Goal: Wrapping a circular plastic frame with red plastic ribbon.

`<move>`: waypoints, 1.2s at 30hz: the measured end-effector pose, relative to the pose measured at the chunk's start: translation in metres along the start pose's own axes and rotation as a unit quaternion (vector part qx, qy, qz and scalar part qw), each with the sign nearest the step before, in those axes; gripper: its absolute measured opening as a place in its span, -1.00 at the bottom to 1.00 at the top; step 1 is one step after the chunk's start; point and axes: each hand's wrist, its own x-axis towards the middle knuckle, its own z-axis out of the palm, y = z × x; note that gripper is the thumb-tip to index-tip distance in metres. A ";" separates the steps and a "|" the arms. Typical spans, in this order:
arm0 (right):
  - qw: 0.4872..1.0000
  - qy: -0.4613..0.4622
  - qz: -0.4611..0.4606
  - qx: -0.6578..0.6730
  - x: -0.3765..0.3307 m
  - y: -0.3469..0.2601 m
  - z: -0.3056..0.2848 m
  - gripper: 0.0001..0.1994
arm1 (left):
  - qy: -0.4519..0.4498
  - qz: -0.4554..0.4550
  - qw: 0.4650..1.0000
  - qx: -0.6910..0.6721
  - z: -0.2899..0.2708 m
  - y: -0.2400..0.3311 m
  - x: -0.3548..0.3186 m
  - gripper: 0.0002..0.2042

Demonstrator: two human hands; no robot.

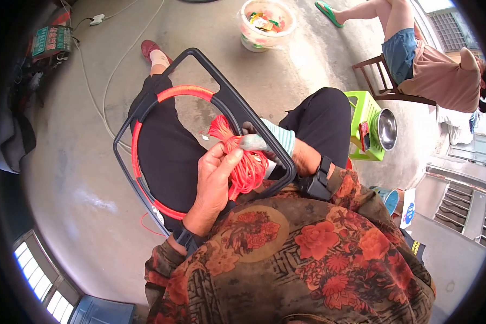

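A black frame (pixel 237 102) with an inner ring rests across my lap. Stretches of the ring are wrapped in orange-red cord (pixel 186 93); other stretches show black. My left hand (pixel 213 173), bare, is closed on a bundle of orange-red cord (pixel 248 171), with thumb and fingers pinching its upper part. From the other side my right hand (pixel 262 141), in a striped glove with grey fingertips, grips the same bundle near its gathered neck. Some of its fingers are hidden behind the frame and cord. Loose loops hang below both hands, inside the frame's right side.
A white tub (pixel 267 27) with colourful scraps stands ahead. At right are a green stool (pixel 365 124), a steel bowl (pixel 387 128) and a seated person (pixel 416 65). A pale cable (pixel 99 110) crosses the floor at left. A blue bucket (pixel 386 198) stands near my right elbow.
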 end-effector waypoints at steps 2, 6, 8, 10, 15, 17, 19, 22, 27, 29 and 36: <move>0.998 -0.063 -0.009 -0.005 -0.002 0.001 -0.015 -0.76 | -0.015 -0.027 0.999 -0.023 -0.011 -0.004 0.005 -0.77; 0.916 0.037 0.177 0.359 -0.024 -0.003 0.001 -0.71 | -0.023 -0.086 0.993 -0.077 -0.007 0.004 0.003 -0.69; 0.913 0.176 0.133 0.344 -0.028 -0.014 0.026 -0.74 | -0.026 -0.096 0.993 -0.070 -0.005 0.005 0.002 -0.64; 0.910 0.188 0.093 0.357 -0.015 0.002 0.022 -0.76 | -0.026 -0.100 0.993 -0.057 -0.011 0.003 0.003 -0.59; 0.844 0.322 0.021 0.429 0.009 0.013 -0.040 -0.77 | -0.054 -0.177 0.977 -0.103 -0.026 -0.003 0.013 -0.49; 0.821 0.332 -0.059 0.460 -0.004 -0.014 -0.042 -0.75 | -0.028 -0.172 0.980 -0.099 -0.024 -0.001 0.010 -0.53; 0.851 0.214 -0.105 0.468 -0.044 -0.014 -0.077 -0.72 | -0.009 -0.170 0.981 -0.092 -0.020 0.001 0.011 -0.54; 0.834 0.211 -0.133 0.492 -0.084 -0.036 -0.083 -0.68 | -0.012 -0.171 0.982 -0.082 -0.022 0.001 0.011 -0.55; 0.886 0.221 -0.139 0.383 -0.122 -0.049 -0.075 -0.65 | -0.033 -0.154 0.986 -0.060 -0.019 -0.002 0.009 -0.73; 0.877 0.280 -0.143 0.363 -0.123 -0.045 -0.075 -0.65 | -0.038 -0.135 0.989 -0.055 -0.015 -0.002 0.008 -0.79; 0.923 0.356 0.071 0.127 -0.094 -0.039 -0.057 -0.69 | -0.012 -0.112 0.994 -0.010 -0.012 0.008 0.006 -0.92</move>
